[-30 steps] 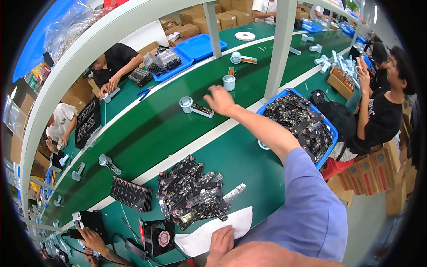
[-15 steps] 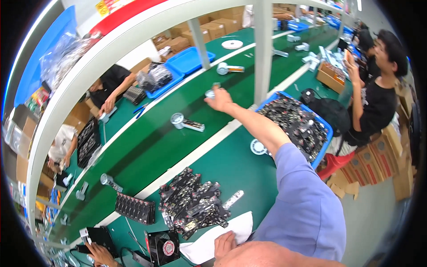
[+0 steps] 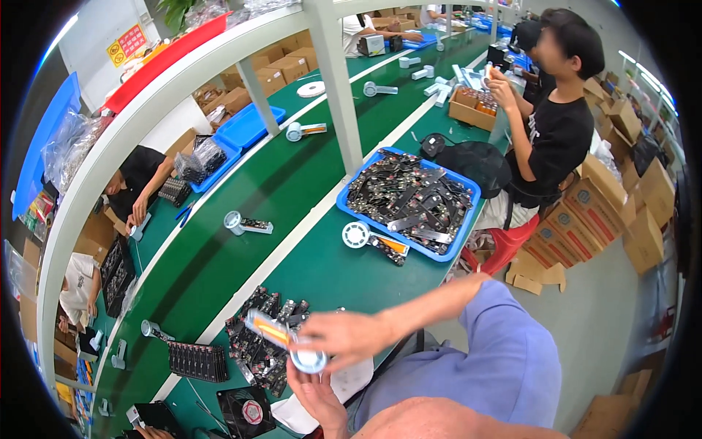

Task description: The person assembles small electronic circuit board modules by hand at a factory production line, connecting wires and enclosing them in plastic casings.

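Note:
Close in front of me, both hands hold a light-blue handheld fan housing with a round head and an orange strip in its handle. My right hand grips it from the right, a little blurred. From below, my left hand has its fingers on the round head. Behind them lies a heap of dark narrow circuit boards, partly covered by the hands and the housing. Under my left hand a white cloth is spread on the green bench.
A blue tub full of circuit boards stands right of a white frame post. Near it lies another housing. More housings rest on the green belt. A row of boards and a black square fan sit left.
My right hand has come back from over the belt with the housing. My left hand has left the cloth and now holds the housing too. The view has shifted right.

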The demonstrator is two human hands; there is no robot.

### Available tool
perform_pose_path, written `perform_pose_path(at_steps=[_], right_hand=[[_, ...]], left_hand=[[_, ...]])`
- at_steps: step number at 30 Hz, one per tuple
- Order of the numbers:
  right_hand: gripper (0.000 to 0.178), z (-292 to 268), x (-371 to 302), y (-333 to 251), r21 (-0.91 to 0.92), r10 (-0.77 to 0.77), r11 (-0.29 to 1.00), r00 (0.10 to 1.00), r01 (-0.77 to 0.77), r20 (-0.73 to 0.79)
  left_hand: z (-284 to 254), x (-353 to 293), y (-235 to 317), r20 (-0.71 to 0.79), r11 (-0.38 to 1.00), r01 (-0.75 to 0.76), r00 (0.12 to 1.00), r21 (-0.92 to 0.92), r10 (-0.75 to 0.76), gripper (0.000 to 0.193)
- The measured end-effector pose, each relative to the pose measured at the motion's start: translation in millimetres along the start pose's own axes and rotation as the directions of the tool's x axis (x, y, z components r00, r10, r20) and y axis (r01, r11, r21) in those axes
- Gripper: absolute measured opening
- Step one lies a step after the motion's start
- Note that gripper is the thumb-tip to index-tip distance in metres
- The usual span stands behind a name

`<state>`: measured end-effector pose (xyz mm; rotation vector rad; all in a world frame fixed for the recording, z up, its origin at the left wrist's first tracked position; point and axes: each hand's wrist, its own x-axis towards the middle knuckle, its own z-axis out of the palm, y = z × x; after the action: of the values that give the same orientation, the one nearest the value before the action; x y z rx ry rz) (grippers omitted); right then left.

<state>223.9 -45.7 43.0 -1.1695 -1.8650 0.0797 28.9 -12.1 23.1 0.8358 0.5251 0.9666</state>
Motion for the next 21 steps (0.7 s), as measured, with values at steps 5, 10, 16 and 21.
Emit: perform_pose_path(at_steps=[5, 10, 16, 21], right_hand=[[0.064, 19, -30, -36, 0.198, 0.052, 0.978, 0.997, -0.061, 0.048], [0.065, -6, -27, -25, 0.145, 0.264, 0.959, 0.955, -0.244, -0.138], [0.035, 22, -44, -35, 0.413, 0.43, 0.71, 0.815, -0.571, 0.387], [0.024, 41, -57, -35, 0.183, 0.586, 0.75, 0.767, -0.635, 0.26]], left_hand=[[-29, -2, -1, -0.024, 0.972, 0.147, 0.989, 0.186, -0.145, 0.082], [-95, 8, 19, 0.265, 0.571, 0.043, 0.856, 0.82, -0.445, 0.091], [-87, -13, 37, 0.21, 0.668, 0.144, 0.883, 0.73, -0.419, 0.079], [-65, -8, 45, 0.408, 0.323, -0.341, 0.897, 0.883, -0.169, 0.056]])
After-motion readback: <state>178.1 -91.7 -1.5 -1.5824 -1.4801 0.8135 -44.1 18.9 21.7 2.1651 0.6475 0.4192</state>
